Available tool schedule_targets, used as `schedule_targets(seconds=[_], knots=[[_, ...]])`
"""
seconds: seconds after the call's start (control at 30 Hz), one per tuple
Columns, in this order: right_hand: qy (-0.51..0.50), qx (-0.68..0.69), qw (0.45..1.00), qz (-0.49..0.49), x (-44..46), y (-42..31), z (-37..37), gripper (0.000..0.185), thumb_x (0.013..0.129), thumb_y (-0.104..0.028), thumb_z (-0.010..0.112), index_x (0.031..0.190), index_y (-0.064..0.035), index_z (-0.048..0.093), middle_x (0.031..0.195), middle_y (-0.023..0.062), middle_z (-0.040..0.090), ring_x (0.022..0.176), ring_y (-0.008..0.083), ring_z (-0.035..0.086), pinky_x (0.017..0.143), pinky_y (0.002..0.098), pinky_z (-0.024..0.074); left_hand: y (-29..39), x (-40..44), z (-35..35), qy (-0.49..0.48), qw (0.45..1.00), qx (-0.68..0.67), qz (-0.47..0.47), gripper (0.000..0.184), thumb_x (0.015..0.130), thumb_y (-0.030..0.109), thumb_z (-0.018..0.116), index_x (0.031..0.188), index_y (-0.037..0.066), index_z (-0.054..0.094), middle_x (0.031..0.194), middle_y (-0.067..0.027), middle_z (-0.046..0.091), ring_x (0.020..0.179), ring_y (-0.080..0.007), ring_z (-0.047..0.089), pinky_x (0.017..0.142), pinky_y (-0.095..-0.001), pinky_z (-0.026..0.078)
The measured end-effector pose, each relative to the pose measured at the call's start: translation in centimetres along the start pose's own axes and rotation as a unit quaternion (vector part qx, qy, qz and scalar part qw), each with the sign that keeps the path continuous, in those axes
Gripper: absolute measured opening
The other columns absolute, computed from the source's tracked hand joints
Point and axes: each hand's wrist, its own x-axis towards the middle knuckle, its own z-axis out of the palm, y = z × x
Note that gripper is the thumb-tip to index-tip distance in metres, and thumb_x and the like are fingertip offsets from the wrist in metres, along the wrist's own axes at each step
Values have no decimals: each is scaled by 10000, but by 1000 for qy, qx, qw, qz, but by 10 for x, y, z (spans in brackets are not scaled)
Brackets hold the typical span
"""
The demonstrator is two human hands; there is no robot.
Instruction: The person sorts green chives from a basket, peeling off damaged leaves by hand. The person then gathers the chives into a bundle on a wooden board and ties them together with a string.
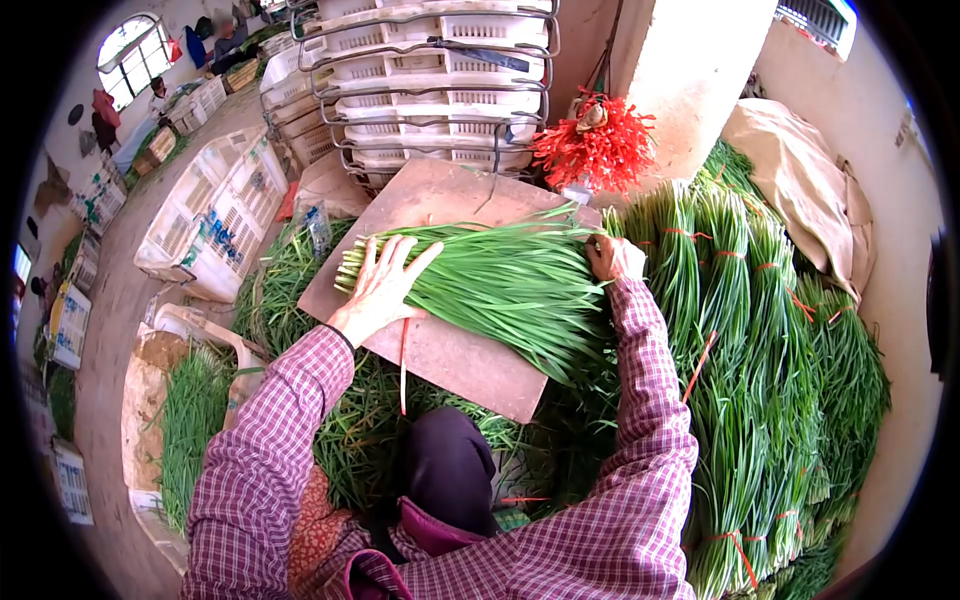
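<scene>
A loose bunch of garlic chives [510,285] lies across a flat brown board [480,385], pale stem ends to the left and green tips to the right. My left hand [385,280] rests on the stem end with its fingers spread. At the far right end of the bunch, my right hand [615,257] has its fingers curled in around some leaf tips; its fingertips are partly hidden. A thin red-and-white tie strip [403,365] sticks out below my left hand over the board.
Tied chive bundles [735,300] are piled on the right beside a tan cloth [800,180]. Red ties [605,145] hang by the pillar. White crates [440,90] are stacked behind the board. Loose leaves [350,440] surround my knee. Other people [230,40] sit far left.
</scene>
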Motion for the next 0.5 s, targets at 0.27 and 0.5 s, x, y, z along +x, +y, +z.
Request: schedule_targets(seconds=[0.27, 0.5], knots=[[247, 41, 931, 267, -30, 96, -81, 230, 918, -400, 556, 974, -189, 629, 788, 122, 692, 701, 244, 685, 565, 370, 526, -2, -2, 1, -5, 1000, -13, -19, 1171, 558, 337, 875, 1502, 225, 192, 1372, -152, 361, 1327, -341, 318, 1114, -620, 189], [108, 463, 880, 24, -99, -87, -186, 133, 938, -161, 545, 930, -39, 600, 650, -12, 513, 561, 82, 441, 513, 228, 352, -5, -7, 4, -5, 1000, -16, -14, 1166, 612, 363, 853, 1514, 221, 128, 1413, -198, 346, 1352, -379, 302, 1126, -617, 130]])
